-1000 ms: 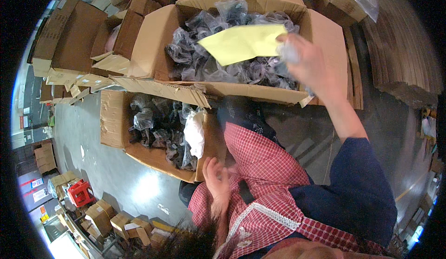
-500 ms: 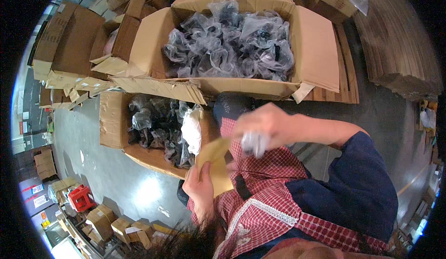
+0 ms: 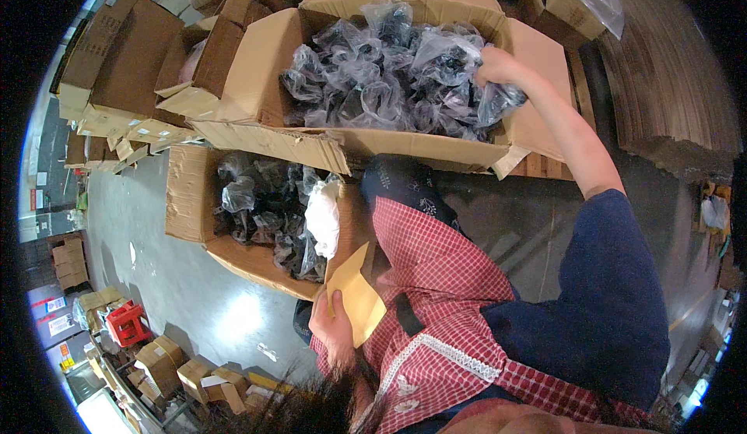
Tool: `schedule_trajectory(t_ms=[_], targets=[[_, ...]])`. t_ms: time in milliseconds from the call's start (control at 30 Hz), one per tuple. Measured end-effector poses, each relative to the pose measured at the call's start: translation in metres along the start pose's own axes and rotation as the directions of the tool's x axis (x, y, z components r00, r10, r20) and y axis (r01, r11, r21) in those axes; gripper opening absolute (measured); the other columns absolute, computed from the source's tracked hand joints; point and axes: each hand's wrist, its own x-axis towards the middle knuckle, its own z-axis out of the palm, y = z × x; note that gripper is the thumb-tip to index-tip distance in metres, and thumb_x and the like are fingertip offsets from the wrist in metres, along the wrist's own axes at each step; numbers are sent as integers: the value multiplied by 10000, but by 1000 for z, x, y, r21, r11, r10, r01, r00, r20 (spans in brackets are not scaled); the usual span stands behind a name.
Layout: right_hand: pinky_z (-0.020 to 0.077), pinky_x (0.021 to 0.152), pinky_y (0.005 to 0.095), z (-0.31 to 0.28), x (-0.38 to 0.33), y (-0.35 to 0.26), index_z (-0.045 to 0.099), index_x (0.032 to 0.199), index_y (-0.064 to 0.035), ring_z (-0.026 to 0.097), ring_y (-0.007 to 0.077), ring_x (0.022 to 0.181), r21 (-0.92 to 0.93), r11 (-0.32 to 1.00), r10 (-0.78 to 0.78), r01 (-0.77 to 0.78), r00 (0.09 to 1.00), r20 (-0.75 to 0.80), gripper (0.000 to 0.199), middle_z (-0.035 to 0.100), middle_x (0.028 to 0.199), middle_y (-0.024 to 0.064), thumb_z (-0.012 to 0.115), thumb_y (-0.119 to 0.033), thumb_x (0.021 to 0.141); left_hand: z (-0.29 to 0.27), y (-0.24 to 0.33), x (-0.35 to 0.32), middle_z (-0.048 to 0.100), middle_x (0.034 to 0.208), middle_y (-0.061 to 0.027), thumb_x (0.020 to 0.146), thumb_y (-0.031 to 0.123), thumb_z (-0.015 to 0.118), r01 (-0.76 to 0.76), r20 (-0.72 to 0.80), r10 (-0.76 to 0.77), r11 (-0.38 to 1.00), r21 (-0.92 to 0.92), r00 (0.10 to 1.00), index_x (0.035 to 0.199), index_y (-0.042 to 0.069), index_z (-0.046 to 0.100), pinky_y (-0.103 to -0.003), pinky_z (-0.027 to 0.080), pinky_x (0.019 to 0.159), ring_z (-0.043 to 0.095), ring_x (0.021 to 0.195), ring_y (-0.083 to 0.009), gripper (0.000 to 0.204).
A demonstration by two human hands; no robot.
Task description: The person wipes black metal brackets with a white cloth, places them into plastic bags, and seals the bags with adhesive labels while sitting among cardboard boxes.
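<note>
- Left hand [image 3: 331, 326]: grip closed on yellow paper sheet [image 3: 359, 298], thumb on top; sheet bent, in front of the apron, just beside the smaller box's near right corner.
- Right hand [image 3: 495, 68]: at right end of the large cardboard box [image 3: 428, 140], fingers curled, touching clear plastic bags; one bag with dark contents [image 3: 499, 105] just under the palm. Can't tell if the grip is closed on it.
- Large box: far side, flaps open, filled with clear bags of dark items [image 3: 377, 95]; wooden pallet [image 3: 537, 167] shows at its right.
- Smaller cardboard box [image 3: 187, 193]: near left of large box, also holding bagged dark items [image 3: 268, 231]; crumpled white bundle [image 3: 322, 220] at its right side.
- Red checked apron [image 3: 443, 255] over person's lap.
- Floor [image 3: 179, 263] grey; red plastic stool [image 3: 128, 323] well to the left.
- Stacked cardboard sheets [image 3: 669, 84], far right.
</note>
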Motion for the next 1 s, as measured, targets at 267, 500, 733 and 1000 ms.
schedule_trajectory(t_ms=[267,500,733,1000], targets=[[550,695,418,-4,6,-27,716,807,69,694,322,769,-249,966,-14,70,976,218,323,718,843,191,811,-159,600,14,7,7,702,1095,-179,914,130,638,-162,-77,165,986,37,983,1062,5,695,-374,532,863,683,999,-331,202],[512,579,395,-15,1,-13,653,754,33,636,261,622,48,996,71,-75,994,81,273,666,702,107,755,-174,607,15,-9,-2,685,892,-224,903,167,692,-148,151,131,983,112,980,995,-22,681,-404,520,677,675,789,-384,211],[483,769,309,-65,-52,31,676,929,3,634,157,844,646,763,56,23,993,-102,242,691,893,61,706,-77,702,21,-10,0,692,846,-222,927,221,674,-27,112,23,999,35,993,993,-8,696,-394,524,660,690,740,-354,240],[488,802,300,-32,-72,28,660,874,-3,633,154,839,619,782,-190,69,973,132,202,677,866,49,717,-33,682,28,-6,-1,716,915,-177,925,195,660,1,197,-3,1000,14,980,1046,20,707,-360,541,748,714,840,-306,218]])
